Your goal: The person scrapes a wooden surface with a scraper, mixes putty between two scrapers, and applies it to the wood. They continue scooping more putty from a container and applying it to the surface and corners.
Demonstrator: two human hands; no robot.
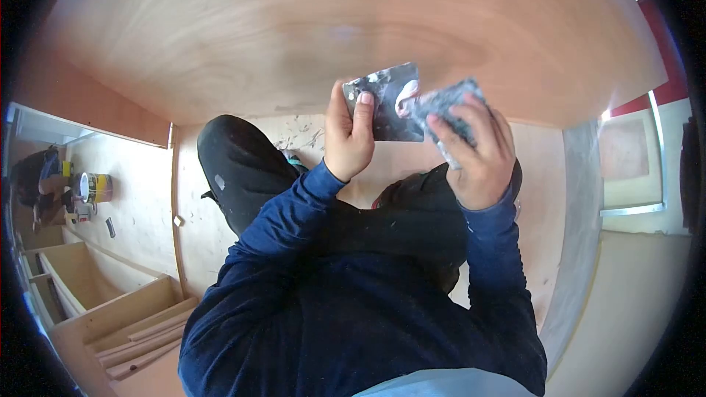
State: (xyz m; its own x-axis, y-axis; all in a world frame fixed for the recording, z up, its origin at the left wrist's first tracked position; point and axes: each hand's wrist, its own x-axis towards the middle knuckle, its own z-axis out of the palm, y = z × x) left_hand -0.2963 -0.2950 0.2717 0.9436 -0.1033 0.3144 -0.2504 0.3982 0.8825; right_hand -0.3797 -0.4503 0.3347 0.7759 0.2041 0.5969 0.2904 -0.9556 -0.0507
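My left hand grips a flat dark metal plate with pale smears, its thumb lying on top. In my right hand is a second flat plate, grey and speckled, slightly blurred, with my fingers spread across its face. A pinkish-white lump of paste sits between the two plates, where their edges meet or overlap. Both plates are in front of a large wooden panel.
A yellow-labelled tub stands at the left, near a dark object. Wooden compartments holding strips of wood are at lower left. My bent legs are below the panel. A metal-edged frame is at the right.
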